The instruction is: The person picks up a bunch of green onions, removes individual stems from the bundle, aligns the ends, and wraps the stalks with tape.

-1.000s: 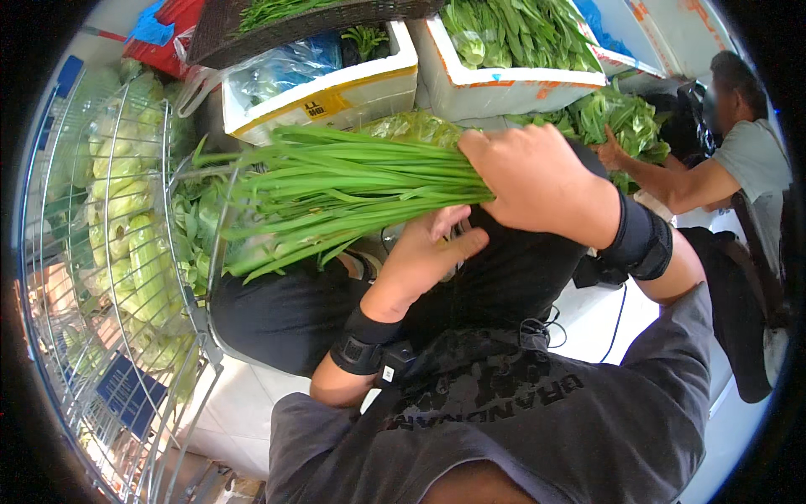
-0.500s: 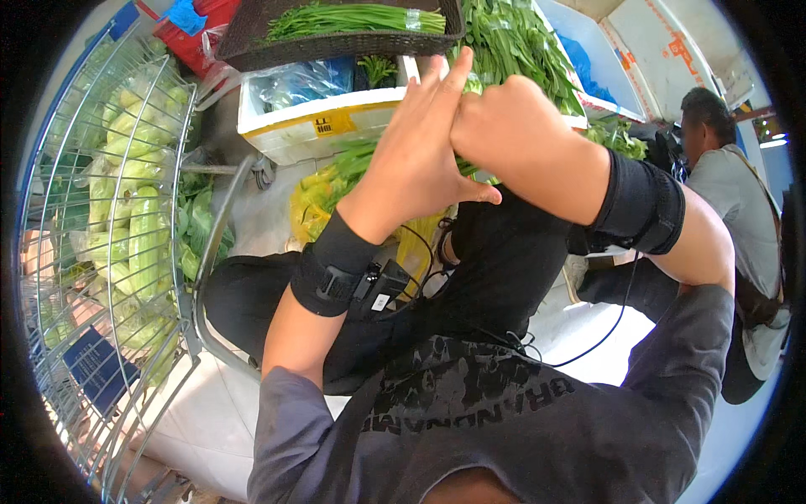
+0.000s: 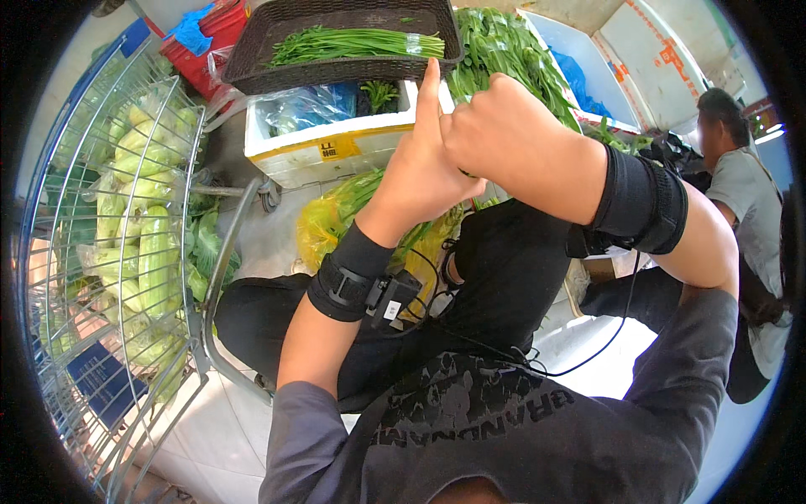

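My left hand (image 3: pixel 420 168) is raised in front of me, fingers straight and one pointing up, with nothing seen in it. My right hand (image 3: pixel 495 134) is curled into a fist and presses against the left hand's fingers; whatever lies inside the fist is hidden. Both wrists wear black bands. Below the hands, long green stalks (image 3: pixel 361 189) lie on a yellow plastic bag (image 3: pixel 323 223) by my knees. A taped bundle of thin green stalks (image 3: pixel 353 42) rests in a black woven basket (image 3: pixel 252 80) just beyond my hands.
The basket sits on a white foam box (image 3: pixel 336 151). A wire cart (image 3: pixel 109 252) at left holds bagged pale green vegetables (image 3: pixel 155 252). Leafy greens (image 3: pixel 504 50) are piled at the back, beside another foam box (image 3: pixel 588 59). Another person (image 3: pixel 747 193) sits at right.
A second ago both hands held a thick bundle of green stalks across my lap. That bundle has left my hands, which have risen and come together in front of the basket.
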### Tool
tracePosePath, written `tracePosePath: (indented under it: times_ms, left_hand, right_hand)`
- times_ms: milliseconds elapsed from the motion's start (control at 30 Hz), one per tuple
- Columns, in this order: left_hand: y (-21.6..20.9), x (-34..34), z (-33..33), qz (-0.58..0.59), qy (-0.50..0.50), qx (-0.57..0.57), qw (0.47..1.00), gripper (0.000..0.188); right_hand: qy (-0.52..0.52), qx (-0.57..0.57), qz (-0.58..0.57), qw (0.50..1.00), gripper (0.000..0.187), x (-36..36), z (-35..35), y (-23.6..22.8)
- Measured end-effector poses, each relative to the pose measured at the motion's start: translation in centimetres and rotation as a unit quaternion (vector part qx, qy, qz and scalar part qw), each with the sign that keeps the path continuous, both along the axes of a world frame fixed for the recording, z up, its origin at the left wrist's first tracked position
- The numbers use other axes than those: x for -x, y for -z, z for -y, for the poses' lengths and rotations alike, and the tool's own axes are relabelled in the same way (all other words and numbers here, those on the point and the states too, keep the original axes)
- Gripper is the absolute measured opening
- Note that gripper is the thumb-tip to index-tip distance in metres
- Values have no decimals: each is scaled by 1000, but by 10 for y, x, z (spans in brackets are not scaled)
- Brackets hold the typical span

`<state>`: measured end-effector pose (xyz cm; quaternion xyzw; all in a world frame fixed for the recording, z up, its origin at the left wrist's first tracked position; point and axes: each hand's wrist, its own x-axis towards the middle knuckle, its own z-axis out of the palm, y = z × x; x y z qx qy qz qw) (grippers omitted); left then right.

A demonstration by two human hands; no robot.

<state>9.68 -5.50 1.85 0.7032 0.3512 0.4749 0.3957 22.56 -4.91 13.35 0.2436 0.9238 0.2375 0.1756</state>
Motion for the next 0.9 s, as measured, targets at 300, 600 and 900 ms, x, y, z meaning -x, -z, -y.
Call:
tracePosePath:
  times_ms: [300, 600, 900]
  left_hand:
    - [-4, 2, -12, -42, -73, -110, 990, 78]
    - [-31, 9, -9, -8, -54, -22, 998, 41]
    - [-25, 11, -2, 87, -1, 2, 996, 44]
  right_hand:
    - [-17, -53, -42, 998, 11, -3, -12, -10]
    - [-1, 22, -279, 960, 70, -29, 2, -79]
    - [45, 266, -485, 832, 39, -39, -18, -90]
